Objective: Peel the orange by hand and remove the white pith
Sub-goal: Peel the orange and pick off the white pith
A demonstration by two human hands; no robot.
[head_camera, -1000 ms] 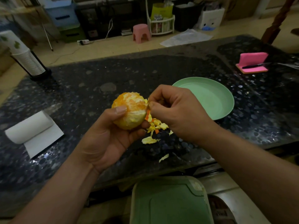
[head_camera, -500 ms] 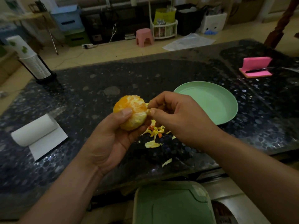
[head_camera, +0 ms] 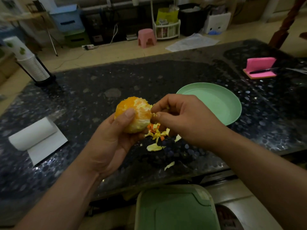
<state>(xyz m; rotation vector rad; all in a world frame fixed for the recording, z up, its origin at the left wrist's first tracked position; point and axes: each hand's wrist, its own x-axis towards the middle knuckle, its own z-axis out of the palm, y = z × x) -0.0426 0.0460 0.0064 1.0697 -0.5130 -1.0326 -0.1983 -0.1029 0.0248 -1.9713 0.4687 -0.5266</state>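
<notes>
So, the peel's basically all off, scraps [head_camera: 156, 135] piled on the table [head_camera: 99, 90] right under my hands. The orange [head_camera: 134, 113] sits in my left hand [head_camera: 113, 143], thumb curled over the top. My right hand [head_camera: 186, 120] pinches a bit of pith [head_camera: 154, 114] at its side. Plenty of white patches left to pick, I'd say

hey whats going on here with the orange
A person is peeling an orange by hand over a dark table. The left hand grips the orange, which is mostly bare of rind but has white patches on it. The right hand pinches a bit of pith at the orange's right side. Peel scraps lie on the table under the hands, and a green plate sits just beyond the right hand.
</notes>
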